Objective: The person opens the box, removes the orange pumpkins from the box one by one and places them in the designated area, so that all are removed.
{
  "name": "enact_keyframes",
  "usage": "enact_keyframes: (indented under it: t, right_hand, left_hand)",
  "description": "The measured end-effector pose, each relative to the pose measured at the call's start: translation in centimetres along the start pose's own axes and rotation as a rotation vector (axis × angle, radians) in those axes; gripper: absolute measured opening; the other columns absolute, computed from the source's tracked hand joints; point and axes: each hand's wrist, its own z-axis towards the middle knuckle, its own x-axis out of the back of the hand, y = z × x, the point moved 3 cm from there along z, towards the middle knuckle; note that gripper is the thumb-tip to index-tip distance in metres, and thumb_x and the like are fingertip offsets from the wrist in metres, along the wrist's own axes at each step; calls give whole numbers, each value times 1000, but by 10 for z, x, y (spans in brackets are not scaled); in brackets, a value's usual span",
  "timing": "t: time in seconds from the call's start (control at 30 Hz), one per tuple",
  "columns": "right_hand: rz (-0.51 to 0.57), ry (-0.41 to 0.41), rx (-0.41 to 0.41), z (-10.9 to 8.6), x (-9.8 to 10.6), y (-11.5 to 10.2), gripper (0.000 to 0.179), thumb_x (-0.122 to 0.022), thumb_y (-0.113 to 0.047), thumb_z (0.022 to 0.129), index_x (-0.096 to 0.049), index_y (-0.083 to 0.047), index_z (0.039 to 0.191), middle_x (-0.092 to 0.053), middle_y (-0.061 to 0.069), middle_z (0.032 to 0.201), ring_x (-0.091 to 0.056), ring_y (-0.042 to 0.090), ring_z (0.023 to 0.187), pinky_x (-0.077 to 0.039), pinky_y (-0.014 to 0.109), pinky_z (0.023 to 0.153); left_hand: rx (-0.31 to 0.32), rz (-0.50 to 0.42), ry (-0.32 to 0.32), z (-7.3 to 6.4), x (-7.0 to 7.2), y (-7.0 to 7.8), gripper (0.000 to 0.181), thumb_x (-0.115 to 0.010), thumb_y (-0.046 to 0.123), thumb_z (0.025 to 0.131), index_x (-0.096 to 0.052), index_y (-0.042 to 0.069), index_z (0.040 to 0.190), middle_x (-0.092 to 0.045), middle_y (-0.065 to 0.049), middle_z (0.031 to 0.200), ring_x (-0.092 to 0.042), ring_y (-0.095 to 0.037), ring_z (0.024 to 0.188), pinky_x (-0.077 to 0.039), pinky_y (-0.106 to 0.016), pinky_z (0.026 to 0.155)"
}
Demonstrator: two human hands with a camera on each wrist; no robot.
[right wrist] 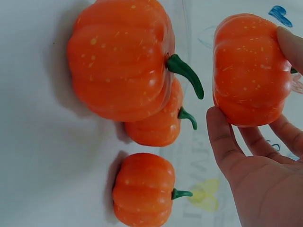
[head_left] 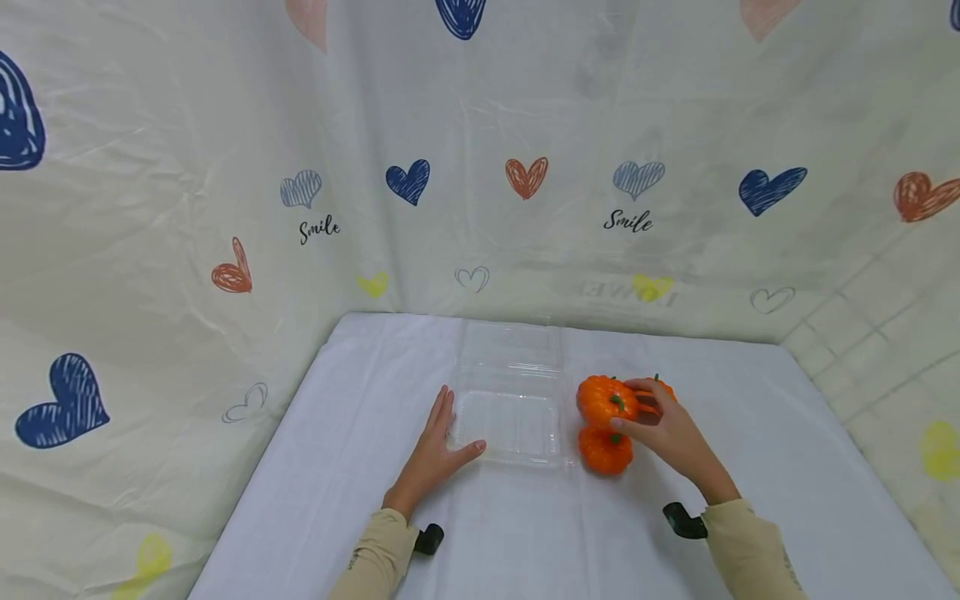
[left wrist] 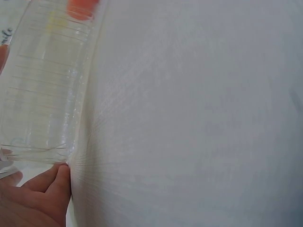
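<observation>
My right hand point(head_left: 671, 433) holds a small orange pumpkin point(right wrist: 251, 71) between thumb and fingers, raised off the table. Below it in the right wrist view are a pumpkin point(right wrist: 120, 59) close to the camera, another partly hidden behind it point(right wrist: 154, 125), and a third pumpkin point(right wrist: 144, 189) to one side. All have green stems. A clear plastic clamshell box point(head_left: 506, 425) lies with its lid point(head_left: 510, 346) folded back, left of the pumpkins. Spread at the box's near left corner, my left hand point(head_left: 435, 458) touches its edge with the fingers extended.
A white cloth covers the table point(head_left: 360, 417). Behind and beside it hangs a pale curtain point(head_left: 465, 233) printed with hearts. Each sleeve has a dark wrist camera point(head_left: 682, 521) next to it.
</observation>
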Motion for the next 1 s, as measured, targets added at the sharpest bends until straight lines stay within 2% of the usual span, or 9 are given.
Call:
enact_keyframes:
  t: [0.1, 0.17, 0.33, 0.47, 0.77, 1.0]
  right_hand:
    - [13, 4, -3, -3, 2, 4, 76, -80, -38, 99, -41, -5, 155, -47, 18, 153, -54, 39, 135, -50, 16, 98]
    - [26, 4, 0, -5, 3, 8, 76, -80, -36, 99, -40, -5, 156, -46, 19, 155, -53, 41, 135, -48, 11, 94]
    - [45, 9, 10, -10, 6, 11, 72, -79, -35, 100, -42, -7, 156, -44, 20, 158, -54, 44, 135, -48, 12, 93]
    - [20, 23, 6, -13, 9, 14, 71, -78, -38, 100, -44, -7, 154, -44, 20, 158, -53, 43, 135, -45, 9, 94]
    - [1, 51, -16, -23, 19, 23, 78, -76, -40, 102, -39, -1, 158, -41, 25, 159, -46, 46, 140, -39, 2, 93]
    - [10, 57, -47, -29, 24, 28, 82, -76, -41, 102, -36, 1, 160, -37, 27, 162, -45, 48, 141, -40, 1, 91]
  left_hand:
    - [-1, -5, -1, 0, 0, 0, 112, -83, 45, 92, -15, 10, 173, -3, 2, 180, -34, -32, 157, -26, -61, 126]
    - [2, -9, -3, 0, 0, 0, 112, -84, 45, 92, -15, 10, 173, -3, 3, 180, -34, -32, 157, -25, -61, 126]
    - [4, -11, -2, -1, 0, 2, 112, -84, 45, 92, -15, 10, 173, -3, 3, 180, -34, -31, 157, -25, -60, 126]
    - [2, -8, -2, -1, 0, 2, 112, -84, 44, 92, -15, 9, 173, -3, 3, 180, -34, -31, 157, -24, -59, 127]
    - [-1, -9, -3, -1, 0, 1, 113, -84, 46, 92, -15, 8, 173, -4, 0, 180, -37, -32, 156, -26, -59, 126]
    - [0, -14, -5, 0, 0, 2, 112, -84, 44, 92, -14, 8, 173, -3, -2, 180, -37, -33, 155, -28, -62, 125]
